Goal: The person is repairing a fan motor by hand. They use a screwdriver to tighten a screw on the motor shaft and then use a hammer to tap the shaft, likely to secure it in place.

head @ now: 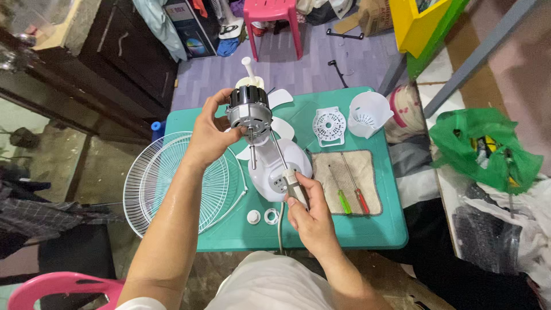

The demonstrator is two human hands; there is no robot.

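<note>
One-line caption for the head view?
Left hand steadies fan motor; right hand drives a screwdriver into it.

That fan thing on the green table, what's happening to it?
A person has a fan in pieces. The left hand grips the bare fan motor, and the right hand points a screwdriver up at it. The wire guard, two more screwdrivers and white covers lie on the green table.

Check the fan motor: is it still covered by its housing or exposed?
Exposed. The fan motor shows bare metal in the left hand; a white housing piece sits apart on the green table.
</note>
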